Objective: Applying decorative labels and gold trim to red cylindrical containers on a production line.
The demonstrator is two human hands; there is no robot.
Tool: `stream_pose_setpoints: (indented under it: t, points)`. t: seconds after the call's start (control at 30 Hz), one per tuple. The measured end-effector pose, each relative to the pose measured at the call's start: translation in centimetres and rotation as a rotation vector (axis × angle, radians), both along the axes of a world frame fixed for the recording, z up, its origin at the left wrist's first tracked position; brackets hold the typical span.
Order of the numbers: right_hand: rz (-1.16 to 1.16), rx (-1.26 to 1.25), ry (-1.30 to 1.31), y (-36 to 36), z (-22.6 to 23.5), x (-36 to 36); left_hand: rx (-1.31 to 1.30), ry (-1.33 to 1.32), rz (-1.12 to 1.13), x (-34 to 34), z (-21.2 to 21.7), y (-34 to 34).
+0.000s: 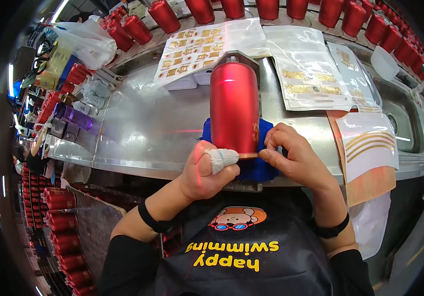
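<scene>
Opaque and hiding its contents, a red metallic canister (234, 103) lies near centre over blue padding (267, 129), the curled left hand (203, 173) pressing a white-sleeved finger (224, 159) at its near edge, the half-closed right hand (293, 157) meeting its gold band (248, 156), either grip unclear.

A shiny steel workbench (148, 123) spans the centre, its sink (409, 126) at three o'clock. A light tube (11, 80) glows at ten o'clock; grey floor (419, 232) shows at four.
</scene>
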State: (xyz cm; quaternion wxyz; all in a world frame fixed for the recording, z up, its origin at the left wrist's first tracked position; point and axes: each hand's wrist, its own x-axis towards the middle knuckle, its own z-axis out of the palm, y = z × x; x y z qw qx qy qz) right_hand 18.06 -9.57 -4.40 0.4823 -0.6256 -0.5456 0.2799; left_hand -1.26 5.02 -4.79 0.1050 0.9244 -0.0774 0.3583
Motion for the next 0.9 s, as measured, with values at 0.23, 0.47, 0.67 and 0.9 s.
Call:
stream_pose_setpoints:
  t: [0.23,0.47,0.67,0.9]
  points:
    - [-0.012,-0.02,0.0,0.2,-0.2,0.0,0.196,-0.014,-0.054,0.6,1.0,0.1]
    - [-0.019,-0.012,0.017,-0.1,-0.5,0.2,0.388,0.046,0.141,1.6,1.4,-0.6]
    - [0.0,0.014,-0.006,-0.3,-0.5,0.0,-0.113,-0.015,0.29,0.0,0.1,-0.8]
    - [-0.022,0.04,-0.039,-0.5,-0.4,-0.4,-0.576,0.039,0.181,-0.2,0.1,-0.7]
